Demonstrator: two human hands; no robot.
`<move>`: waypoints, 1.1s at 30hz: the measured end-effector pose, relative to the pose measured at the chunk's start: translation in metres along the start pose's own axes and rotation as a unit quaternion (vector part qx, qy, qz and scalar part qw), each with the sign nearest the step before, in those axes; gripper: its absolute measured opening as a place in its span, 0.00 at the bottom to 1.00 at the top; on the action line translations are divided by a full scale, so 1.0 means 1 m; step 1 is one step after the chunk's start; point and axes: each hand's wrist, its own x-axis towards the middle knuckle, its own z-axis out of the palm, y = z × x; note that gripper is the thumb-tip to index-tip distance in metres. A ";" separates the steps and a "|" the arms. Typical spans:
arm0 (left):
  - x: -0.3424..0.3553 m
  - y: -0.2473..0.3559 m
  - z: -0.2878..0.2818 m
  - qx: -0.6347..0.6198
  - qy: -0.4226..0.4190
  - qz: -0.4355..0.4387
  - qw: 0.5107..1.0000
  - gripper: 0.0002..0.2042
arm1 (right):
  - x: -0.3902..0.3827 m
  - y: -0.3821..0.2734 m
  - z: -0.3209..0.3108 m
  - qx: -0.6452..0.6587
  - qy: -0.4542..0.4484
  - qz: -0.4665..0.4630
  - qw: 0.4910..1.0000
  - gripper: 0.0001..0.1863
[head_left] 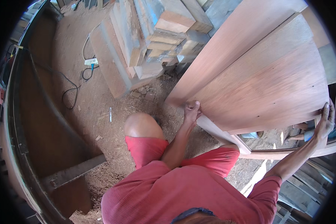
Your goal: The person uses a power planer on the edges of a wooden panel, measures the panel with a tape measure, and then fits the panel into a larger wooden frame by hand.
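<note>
A broad reddish-brown wooden panel (265, 80) stands tilted in front of me on the right, with a few small dark holes in its face. Its left edge meets a long smooth board (227, 48), and a wooden frame (280, 154) shows along its lower side. My left hand (192, 111) is closed round the panel's lower left corner, thumb on top and the other fingers partly hidden. At the lower right corner, my right hand (326, 121) grips the panel's edge with its fingers laid over the face; the thumb is hidden.
Stacked timber (168, 37) fills the far middle, beside a wide plank (110, 59) on the ground. A power strip (90, 61) with cables lies left of it. A large curved dark wooden piece (44, 123) stands at left. Through the frame, another person's hand (289, 139) shows.
</note>
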 end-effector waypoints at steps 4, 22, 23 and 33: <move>0.004 -0.001 -0.003 0.013 0.009 0.010 1.000 0.31 | 0.000 -0.011 0.008 0.041 0.013 0.006 0.999 0.23; 0.028 -0.016 -0.017 -0.021 -0.057 -0.025 0.998 0.33 | -0.020 -0.052 0.018 -0.044 0.043 -0.042 0.997 0.21; 0.033 -0.015 -0.022 -0.023 -0.069 -0.031 0.997 0.34 | -0.020 -0.055 0.021 -0.056 0.049 -0.048 0.996 0.21; 0.019 -0.004 -0.013 0.002 -0.028 -0.025 0.999 0.38 | -0.029 -0.047 0.029 0.006 0.040 -0.044 0.998 0.23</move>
